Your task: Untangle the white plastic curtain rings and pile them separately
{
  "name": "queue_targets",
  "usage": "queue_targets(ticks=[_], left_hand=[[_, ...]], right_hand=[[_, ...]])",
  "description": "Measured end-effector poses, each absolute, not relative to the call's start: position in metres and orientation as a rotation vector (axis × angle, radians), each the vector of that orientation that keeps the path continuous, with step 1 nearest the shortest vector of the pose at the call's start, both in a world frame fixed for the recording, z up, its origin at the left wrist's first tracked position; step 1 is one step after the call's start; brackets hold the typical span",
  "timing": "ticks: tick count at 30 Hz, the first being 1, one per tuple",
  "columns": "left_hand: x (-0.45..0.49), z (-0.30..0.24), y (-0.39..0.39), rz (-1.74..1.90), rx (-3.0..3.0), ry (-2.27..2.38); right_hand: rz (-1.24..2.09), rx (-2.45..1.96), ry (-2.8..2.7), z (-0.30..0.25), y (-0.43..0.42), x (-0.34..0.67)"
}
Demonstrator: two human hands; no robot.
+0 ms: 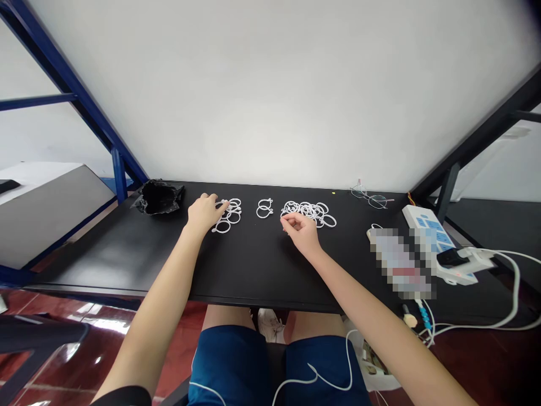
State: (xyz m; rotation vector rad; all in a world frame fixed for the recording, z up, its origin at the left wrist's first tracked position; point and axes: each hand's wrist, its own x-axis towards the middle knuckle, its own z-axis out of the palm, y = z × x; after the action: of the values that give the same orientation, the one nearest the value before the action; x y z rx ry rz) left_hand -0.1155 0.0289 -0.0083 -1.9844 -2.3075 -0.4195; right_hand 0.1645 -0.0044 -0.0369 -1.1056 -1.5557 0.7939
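- Pale wall (pixel 270 96) stands behind the dark worktop (pixel 253 270) in the head view; white rings lie in three places towards the far edge.
- Left of centre, a loose ring group (pixel 222 226) lies partly under the left hand (pixel 203 211), which is palm down with its thumb away from the fingers; I cannot make out whether its hidden fingertips grip a ring.
- Midway between the hands sits a ring pair (pixel 265 208), touched by neither.
- Right of centre is a denser ring pile (pixel 310 210). The right hand (pixel 303 230) is at its front side, fingers curled, thumb and forefinger tips nearly together; whether they pinch a ring is unclear.
- Overlapping rings could catch on one another, so lifting one might drag neighbours along; a sweep of either hand could merge the groups.
- Near the far left corner stands a gaping black bag (pixel 157 210); the left arm swinging wide could knock it.
- Glasses (pixel 377 201) lie near the far right corner, a power strip (pixel 435 231) along the right edge. White cables (pixel 516 293) by the front right corner could snag the right arm.
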Motion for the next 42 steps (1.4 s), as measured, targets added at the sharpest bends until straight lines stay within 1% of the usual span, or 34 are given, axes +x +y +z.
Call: queue_targets(ticks=[3, 5, 8, 10, 12, 20, 24, 30, 42], left_hand=[[-0.107, -0.01, 0.028, -0.553, -1.925, -2.185], [-0.095, -0.013, 0.028, -0.699, -2.011, -2.007], [-0.07, -0.021, 0.026, -0.862, -2.4, -1.602], [-0.054, -0.027, 0.025, -0.847, -2.664, -1.337], [-0.042, -0.032, 0.024, -0.813, -2.785, -1.217], [-0.044, -0.038, 0.026, -0.84, -2.867, -1.274], [-0.041, -0.036, 0.024, -0.782, -2.802, -1.174], [-0.033, -0.031, 0.016, -0.896, -2.73, -0.986], [-0.021, -0.035, 0.009, -0.841, -2.86, -0.906]], right_hand=[[0.776, -1.107, -1.554, -0.037, -0.004, 0.165], [0.76, -1.116, -1.565, -0.038, -0.004, 0.164], [0.742, -1.124, -1.586, -0.038, -0.004, 0.164], [0.735, -1.124, -1.59, -0.039, -0.004, 0.165], [0.729, -1.131, -1.592, -0.039, -0.003, 0.165], [0.709, -1.152, -1.625, -0.038, -0.004, 0.164], [0.663, -1.143, -1.642, -0.04, -0.002, 0.164], [0.651, -1.094, -1.677, -0.044, 0.003, 0.165], [0.69, -0.988, -1.735, -0.044, 0.002, 0.165]])
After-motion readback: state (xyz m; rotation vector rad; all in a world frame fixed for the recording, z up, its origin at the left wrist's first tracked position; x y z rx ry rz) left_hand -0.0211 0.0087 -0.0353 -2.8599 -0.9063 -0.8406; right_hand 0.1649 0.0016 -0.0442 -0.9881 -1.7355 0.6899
